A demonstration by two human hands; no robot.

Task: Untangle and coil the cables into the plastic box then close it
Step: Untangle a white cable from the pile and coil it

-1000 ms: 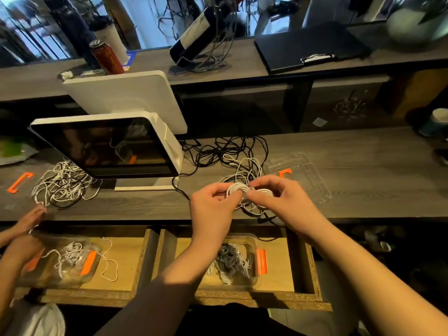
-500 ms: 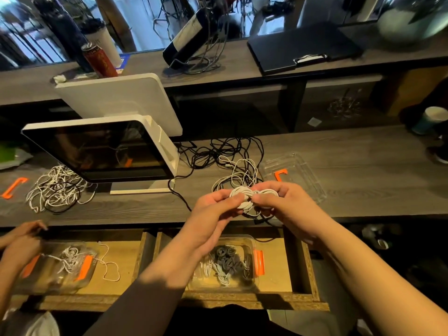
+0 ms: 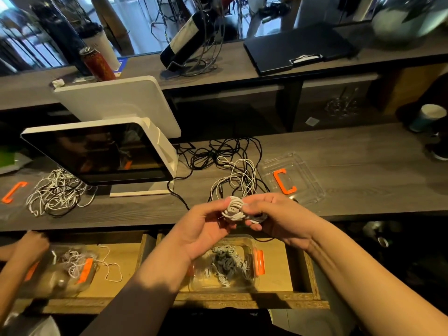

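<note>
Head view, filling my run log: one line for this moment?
left hand + right hand: grip white coiled cable | clear plastic box: open

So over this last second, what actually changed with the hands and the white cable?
Little changed. Both hands, left hand and right hand, kept hold of the white cable coil, turning it slightly, still above the open plastic box in the drawer. The loose cable tangle and clear lid on the counter stayed put.

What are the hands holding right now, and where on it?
Both hands pinch a coiled white cable: left hand at its left side, right hand at its right.
</note>
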